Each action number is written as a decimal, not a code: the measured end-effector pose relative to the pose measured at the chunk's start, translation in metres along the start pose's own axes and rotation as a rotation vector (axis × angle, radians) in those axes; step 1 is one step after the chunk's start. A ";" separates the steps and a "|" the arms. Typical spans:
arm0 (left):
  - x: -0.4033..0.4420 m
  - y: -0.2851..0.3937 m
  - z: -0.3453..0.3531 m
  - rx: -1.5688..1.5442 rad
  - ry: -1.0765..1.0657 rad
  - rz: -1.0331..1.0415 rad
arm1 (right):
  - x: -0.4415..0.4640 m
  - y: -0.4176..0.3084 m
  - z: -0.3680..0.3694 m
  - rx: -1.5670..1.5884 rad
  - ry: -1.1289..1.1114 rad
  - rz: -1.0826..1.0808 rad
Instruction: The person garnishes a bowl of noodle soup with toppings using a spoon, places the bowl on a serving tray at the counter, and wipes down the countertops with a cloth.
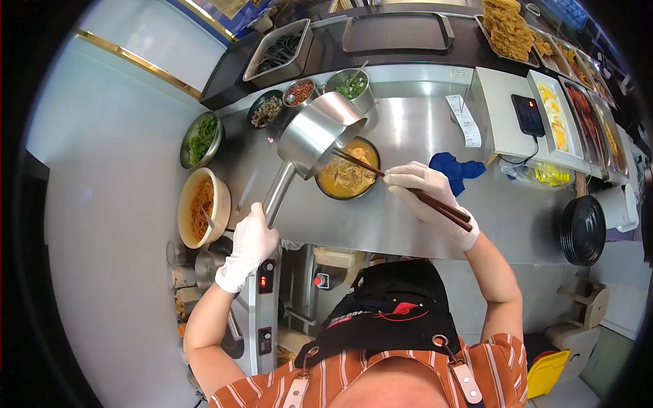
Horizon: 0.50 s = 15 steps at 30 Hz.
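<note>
My left hand [250, 243], in a white glove, is wrapped round the handle of a steel saucepan [314, 132]. The pan is tilted over a dark bowl [348, 198] on the steel counter, and its inside is hidden from me. Yellowish soup with pale solid pieces [354, 173] fills the bowl. Gloved in white too, my right hand [425, 194] grips a pair of dark brown chopsticks [360, 162]. Their tips reach the pan's rim above the bowl, and their thick ends stick out past my wrist.
Left of the pan stand a bowl of greens [202, 139] and a tub of orange-red shreds [203, 204]. Chopped scallions [352, 87] sit behind. A blue cloth [457, 171], a receipt [464, 121] and stacked black plates [583, 231] are rightward. Food trays [556, 119] line the right side.
</note>
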<state>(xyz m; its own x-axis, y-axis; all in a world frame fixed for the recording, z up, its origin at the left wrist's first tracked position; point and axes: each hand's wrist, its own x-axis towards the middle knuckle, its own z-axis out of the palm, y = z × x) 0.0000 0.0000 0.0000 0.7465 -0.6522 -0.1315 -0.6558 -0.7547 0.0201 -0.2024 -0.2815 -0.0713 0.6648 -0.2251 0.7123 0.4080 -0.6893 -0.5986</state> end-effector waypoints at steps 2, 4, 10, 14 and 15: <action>-0.001 0.001 -0.002 -0.021 0.041 -0.005 | -0.007 -0.006 -0.010 -0.003 -0.006 0.052; -0.001 -0.004 -0.011 0.003 0.054 -0.017 | -0.013 -0.011 -0.009 0.041 0.051 0.078; -0.002 -0.008 -0.007 -0.051 0.048 -0.041 | -0.018 -0.021 -0.023 0.076 0.076 0.186; -0.004 -0.012 -0.003 -0.112 0.067 -0.042 | -0.010 -0.015 -0.011 0.140 0.090 0.338; -0.006 -0.011 -0.003 -0.132 0.064 -0.059 | -0.010 -0.010 -0.006 0.170 0.089 0.386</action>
<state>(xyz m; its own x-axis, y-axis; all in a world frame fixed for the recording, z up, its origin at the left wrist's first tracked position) 0.0031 0.0118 0.0038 0.7920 -0.6062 -0.0731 -0.5929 -0.7921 0.1449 -0.2170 -0.2762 -0.0700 0.7354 -0.5079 0.4486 0.2425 -0.4209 -0.8741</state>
